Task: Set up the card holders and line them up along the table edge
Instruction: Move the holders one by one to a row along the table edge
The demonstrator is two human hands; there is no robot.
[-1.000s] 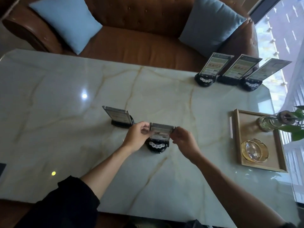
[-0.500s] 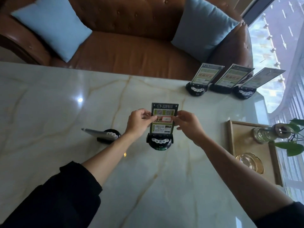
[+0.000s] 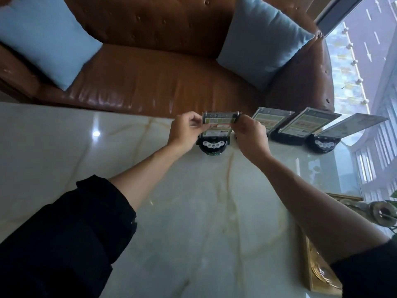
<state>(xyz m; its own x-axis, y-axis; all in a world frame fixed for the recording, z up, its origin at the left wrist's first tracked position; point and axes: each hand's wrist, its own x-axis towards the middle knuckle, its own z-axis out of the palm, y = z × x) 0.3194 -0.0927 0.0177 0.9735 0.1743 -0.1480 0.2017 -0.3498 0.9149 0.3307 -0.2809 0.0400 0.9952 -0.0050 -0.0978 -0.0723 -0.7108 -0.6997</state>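
A card holder (image 3: 219, 125) with a green and white card on a round black base stands upright near the far edge of the marble table (image 3: 193, 211). My left hand (image 3: 185, 131) pinches the card's left edge and my right hand (image 3: 249, 134) pinches its right edge. To its right, three more card holders stand in a row along that edge: the nearest (image 3: 269, 120), the middle one (image 3: 305, 125) and the outer one (image 3: 348, 127), each with its card tilted back. The nearest one's base is hidden behind my right hand.
A brown leather sofa (image 3: 150, 72) with two light blue cushions (image 3: 43, 39) (image 3: 262, 41) stands just beyond the far table edge. A wooden tray (image 3: 309, 274) with glassware sits at the right, beside a window (image 3: 365, 61).
Both hands have raised the card upright and carried the holder from the table's middle to the far edge, next to the row of three. The other folded holder is out of view.
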